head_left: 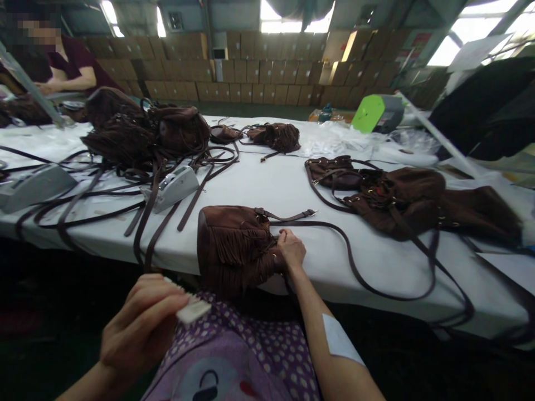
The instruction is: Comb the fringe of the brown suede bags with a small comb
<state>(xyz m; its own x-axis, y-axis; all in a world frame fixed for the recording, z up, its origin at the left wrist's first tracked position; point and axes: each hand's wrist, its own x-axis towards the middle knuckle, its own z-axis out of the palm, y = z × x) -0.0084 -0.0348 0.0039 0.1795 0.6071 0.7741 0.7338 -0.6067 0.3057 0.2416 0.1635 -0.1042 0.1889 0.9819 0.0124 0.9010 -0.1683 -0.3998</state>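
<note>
A dark brown fringed bucket bag lies on its side at the table's front edge, its mouth toward the right. My right hand is closed on the rim at the bag's mouth, and my fingertips are partly hidden. A thin strap with a buckle reaches right from the bag, and a longer strap curves across the cloth. In front of the table, apart from the bag, my left hand pinches a small off-white piece with a ridged edge; its exact kind is unclear.
More brown bags with trailing straps lie at the right. At the left, a heap of bags stands behind grey tape dispensers. A green-and-grey machine stands at the back right. Another person works at the far left.
</note>
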